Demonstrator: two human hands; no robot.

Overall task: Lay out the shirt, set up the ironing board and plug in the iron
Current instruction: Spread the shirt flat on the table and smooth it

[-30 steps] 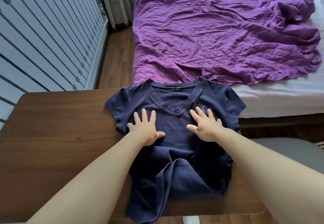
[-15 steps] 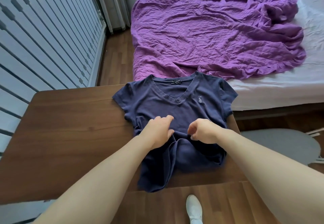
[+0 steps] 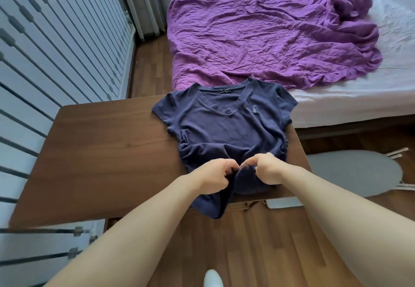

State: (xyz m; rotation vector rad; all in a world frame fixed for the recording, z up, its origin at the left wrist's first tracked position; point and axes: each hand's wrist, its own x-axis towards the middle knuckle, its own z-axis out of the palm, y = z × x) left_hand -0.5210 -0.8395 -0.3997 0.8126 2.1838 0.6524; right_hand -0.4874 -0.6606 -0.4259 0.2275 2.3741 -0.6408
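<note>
The shirt (image 3: pixel 224 134) has a neck label (image 3: pixel 225 89) with lettering too blurred to read.

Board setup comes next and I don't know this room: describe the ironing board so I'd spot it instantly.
Find the bed with the purple blanket. Nearer us, right of the wooden table, sits the ironing board: the only grey rounded pad, white legs poking out.

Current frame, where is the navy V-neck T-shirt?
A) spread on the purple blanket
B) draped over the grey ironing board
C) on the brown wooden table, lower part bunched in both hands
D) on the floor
C: the navy V-neck T-shirt lies on the brown wooden table, and the left hand and right hand both grip its bunched lower fabric.
</note>
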